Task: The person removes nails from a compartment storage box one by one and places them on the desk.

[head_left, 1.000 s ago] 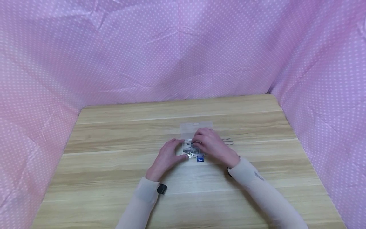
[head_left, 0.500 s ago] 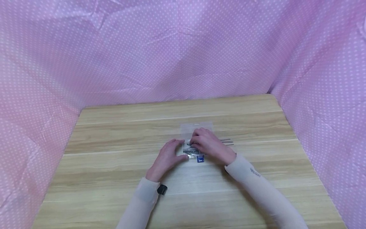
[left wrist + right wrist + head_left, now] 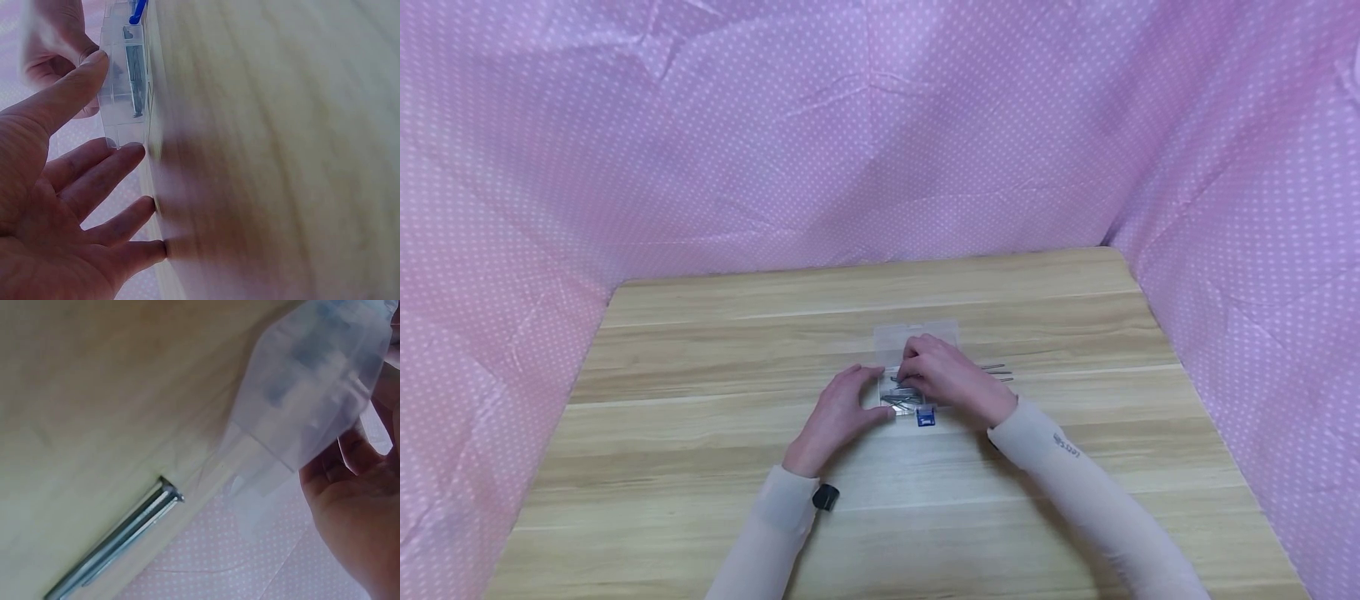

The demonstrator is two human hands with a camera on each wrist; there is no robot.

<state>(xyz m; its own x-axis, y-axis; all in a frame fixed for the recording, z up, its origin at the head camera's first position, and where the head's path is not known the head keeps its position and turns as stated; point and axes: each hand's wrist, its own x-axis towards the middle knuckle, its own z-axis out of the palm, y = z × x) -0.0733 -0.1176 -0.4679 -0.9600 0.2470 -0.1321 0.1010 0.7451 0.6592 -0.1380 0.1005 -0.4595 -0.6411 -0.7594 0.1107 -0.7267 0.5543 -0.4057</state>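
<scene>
Head view: clear plastic box [image 3: 119,87] lies on the surface [image 3: 662,442], nearer the far edge; lid [image 3: 891,336] folded back, blue tab [image 3: 926,417] at near side, metal nails [image 3: 898,399] inside. Left hand [image 3: 837,406] spread, thumb and fingertips touching left end. Right hand [image 3: 951,375] bent over box; hold hidden. Loose nails [image 3: 998,372] lie toward right edge.

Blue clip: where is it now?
In the head view, the blue clip sits at the near edge of the clear box, just right of the left hand.
</scene>
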